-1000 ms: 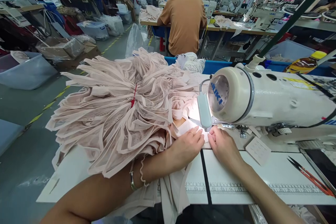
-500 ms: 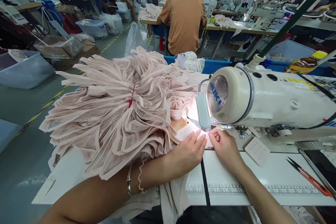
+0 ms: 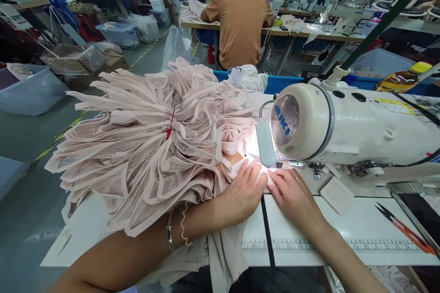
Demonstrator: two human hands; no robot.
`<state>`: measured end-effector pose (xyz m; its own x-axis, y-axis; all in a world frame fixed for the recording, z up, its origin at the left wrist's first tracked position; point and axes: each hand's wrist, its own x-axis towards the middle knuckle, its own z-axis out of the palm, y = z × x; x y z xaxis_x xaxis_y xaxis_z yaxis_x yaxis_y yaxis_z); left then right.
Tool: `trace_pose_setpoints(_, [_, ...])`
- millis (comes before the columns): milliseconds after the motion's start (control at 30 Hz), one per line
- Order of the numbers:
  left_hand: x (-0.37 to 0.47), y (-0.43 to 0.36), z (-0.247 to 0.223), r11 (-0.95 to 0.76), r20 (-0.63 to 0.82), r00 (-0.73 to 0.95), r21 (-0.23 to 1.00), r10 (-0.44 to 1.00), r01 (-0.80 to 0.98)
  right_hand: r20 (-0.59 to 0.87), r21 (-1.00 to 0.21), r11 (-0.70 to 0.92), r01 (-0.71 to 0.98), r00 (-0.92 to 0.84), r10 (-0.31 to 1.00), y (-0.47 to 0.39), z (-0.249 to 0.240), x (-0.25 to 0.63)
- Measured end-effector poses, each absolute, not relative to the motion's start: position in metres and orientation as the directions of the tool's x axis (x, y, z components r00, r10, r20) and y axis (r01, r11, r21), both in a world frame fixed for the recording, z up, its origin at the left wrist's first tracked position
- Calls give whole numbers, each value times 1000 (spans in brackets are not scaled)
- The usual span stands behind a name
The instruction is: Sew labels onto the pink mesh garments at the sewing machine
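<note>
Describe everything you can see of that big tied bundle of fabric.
The bundle is pale pinkish-beige: many thin, sheer-looking strips with lacy patches, gathered by a red tie and fanning out in loose folds. It lies on the white table, left of the sewing machine, the left forearm along its near edge.

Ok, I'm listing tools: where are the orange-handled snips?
Head view, far right: the snips lie on the white tabletop, right of the square card.

Left arm (image 3: 103, 254) enters at 7–8 o'clock, forearm (image 3: 206, 219) aimed toward 2; left hand (image 3: 244, 191) palm down, fingers slightly bent toward 1. Right forearm (image 3: 338, 245) enters at 4–5, aimed toward 10–11; right hand (image 3: 292, 194) palm down, fingertips near left's. Grip obscured.
</note>
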<state>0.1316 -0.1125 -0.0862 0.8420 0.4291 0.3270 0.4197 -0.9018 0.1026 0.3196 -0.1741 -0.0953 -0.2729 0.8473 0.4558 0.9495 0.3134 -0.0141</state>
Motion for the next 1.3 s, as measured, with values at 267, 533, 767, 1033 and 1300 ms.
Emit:
trace_pose_setpoints(267, [146,-117,-90,-932,305,900,-85,313,353,326,113,353,929,-370,870,-166,-96,336])
trace_pose_setpoints(533, [146,-116,-98,-926,330,910,-191,252,326,123,-110,177,978,-164,979,-159,-109,357])
trace_pose_setpoints(767, [147,-113,-100,-940,340,901,-111,269,322,113,-155,165,974,-149,982,-162,-112,358])
trace_pose_setpoints(1033, [147,-109,-99,-940,328,898,-75,293,334,108,-201,153,968,-134,985,-159,-111,356])
trace_pose_setpoints(1300, [147,-108,-106,-935,329,888,-41,321,353,141,-182,158,971,-133,981,-158,-109,352])
